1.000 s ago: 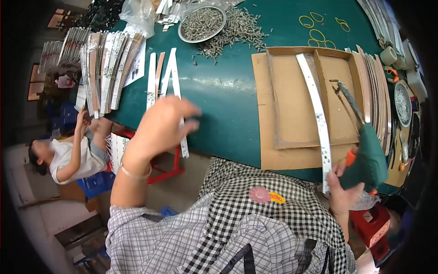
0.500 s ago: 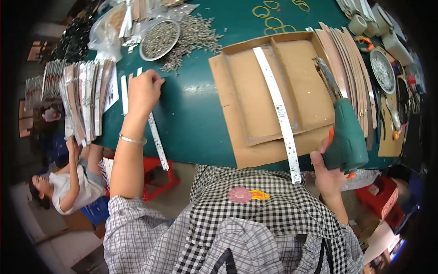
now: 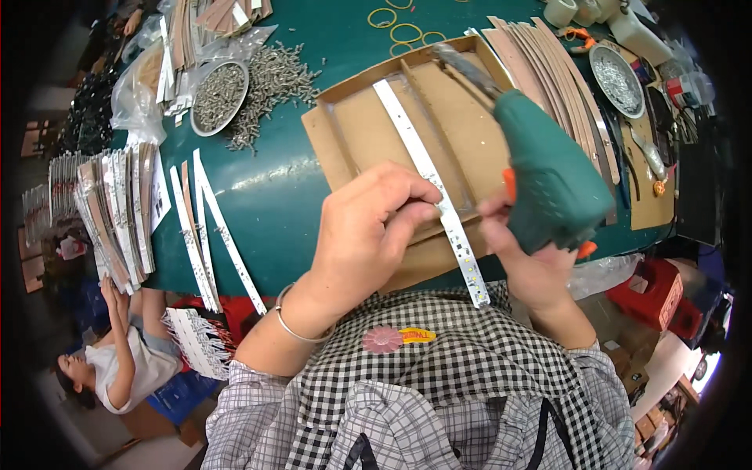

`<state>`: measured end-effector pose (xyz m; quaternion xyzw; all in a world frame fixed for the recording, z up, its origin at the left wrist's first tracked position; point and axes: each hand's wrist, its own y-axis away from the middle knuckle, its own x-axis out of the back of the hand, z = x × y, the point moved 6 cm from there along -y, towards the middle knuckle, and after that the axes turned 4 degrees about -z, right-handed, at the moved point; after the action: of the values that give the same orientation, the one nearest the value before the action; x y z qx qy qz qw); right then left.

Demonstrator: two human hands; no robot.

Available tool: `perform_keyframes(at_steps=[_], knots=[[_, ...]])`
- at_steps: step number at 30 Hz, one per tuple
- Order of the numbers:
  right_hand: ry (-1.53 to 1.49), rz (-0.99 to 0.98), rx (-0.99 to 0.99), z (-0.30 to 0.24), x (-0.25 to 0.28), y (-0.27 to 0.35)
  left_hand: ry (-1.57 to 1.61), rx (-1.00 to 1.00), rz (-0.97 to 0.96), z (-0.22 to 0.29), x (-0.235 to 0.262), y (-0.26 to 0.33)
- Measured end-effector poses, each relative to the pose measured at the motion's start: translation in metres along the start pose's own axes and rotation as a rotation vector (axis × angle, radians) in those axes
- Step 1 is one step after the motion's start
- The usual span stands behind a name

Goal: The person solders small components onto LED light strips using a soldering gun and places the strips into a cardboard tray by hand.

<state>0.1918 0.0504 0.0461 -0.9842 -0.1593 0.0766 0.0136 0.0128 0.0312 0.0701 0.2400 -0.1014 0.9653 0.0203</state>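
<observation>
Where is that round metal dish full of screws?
In the head view, the round metal dish of screws sits upper left on the green table, beside loose screws, left of the cardboard tray.

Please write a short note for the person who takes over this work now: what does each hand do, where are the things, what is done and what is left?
Left hand: fingers pinch the long white strip near its lower part, on the cardboard tray.
Right hand: grips the green power screwdriver, its tip raised over the tray's far end, not on the strip.
Things: the strip lies diagonally in the tray and sticks out over the table edge. Three more white strips lie to the left on the green table; loose screws and a dish of screws are further up.
Done: the strip is placed in the tray.
Left: I cannot tell whether any screws are in yet.
</observation>
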Motion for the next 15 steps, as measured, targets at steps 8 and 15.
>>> perform_keyframes(at_steps=[8,15], knots=[[0.036,-0.054,0.001,0.006,-0.018,-0.019,0.056,0.001,0.112,0.002,-0.004,0.004],[0.233,-0.082,-0.044,0.016,-0.027,-0.028,-0.081,-0.021,0.173,-0.013,0.007,0.000]])
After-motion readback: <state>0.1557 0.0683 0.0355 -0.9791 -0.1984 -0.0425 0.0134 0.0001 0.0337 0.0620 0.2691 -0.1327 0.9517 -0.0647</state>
